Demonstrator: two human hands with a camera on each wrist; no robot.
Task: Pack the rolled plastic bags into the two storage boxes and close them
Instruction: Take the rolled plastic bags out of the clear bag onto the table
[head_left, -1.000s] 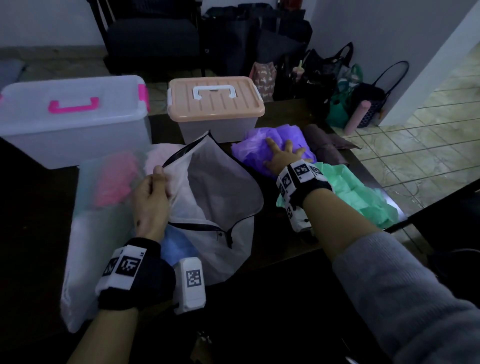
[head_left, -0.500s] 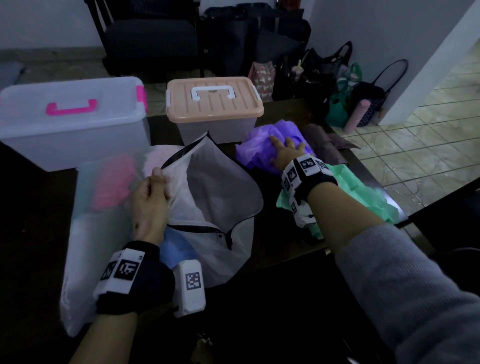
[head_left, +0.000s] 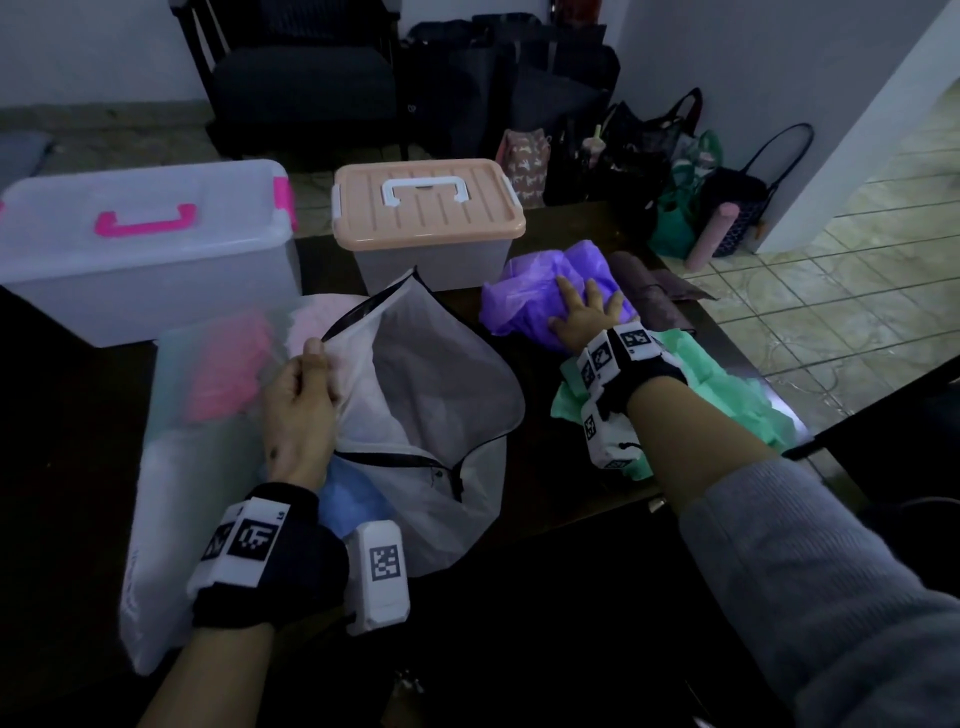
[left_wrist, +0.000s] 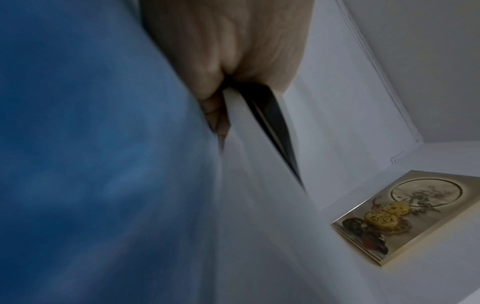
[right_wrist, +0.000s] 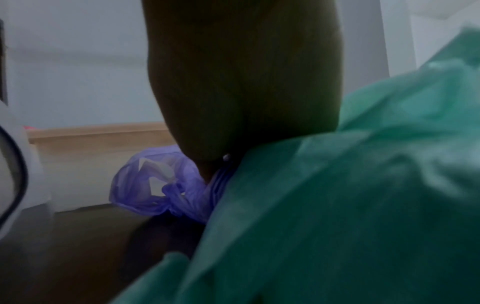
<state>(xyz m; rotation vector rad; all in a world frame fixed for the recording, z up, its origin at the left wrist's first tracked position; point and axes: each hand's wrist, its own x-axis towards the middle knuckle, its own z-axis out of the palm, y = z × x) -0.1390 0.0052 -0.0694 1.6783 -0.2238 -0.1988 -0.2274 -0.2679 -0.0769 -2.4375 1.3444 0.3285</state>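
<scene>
My left hand (head_left: 304, 387) pinches the zippered rim of a white mesh bag (head_left: 431, 415) and holds its mouth apart; pink, white and blue bags show inside a clear bag (head_left: 208, 415) beside it. In the left wrist view the fingers (left_wrist: 215, 111) pinch the dark zipper edge (left_wrist: 270, 127) next to blue plastic (left_wrist: 91, 164). My right hand (head_left: 582, 317) lies with fingers spread on a crumpled purple plastic bag (head_left: 524, 296), its wrist over a green bag (head_left: 727, 395). Two storage boxes stand behind, both lidded: a clear one with pink handle (head_left: 145, 244) and one with a peach lid (head_left: 426, 208).
A brown folded bag (head_left: 654, 291) lies at the table's far right. The dark table (head_left: 561, 488) ends just right of the green bag; tiled floor lies beyond. Handbags and a dark chair (head_left: 301, 88) stand behind the table.
My right hand has slid a little farther forward onto the purple bag. The left hand keeps its pinch on the mesh bag's rim, almost unmoved.
</scene>
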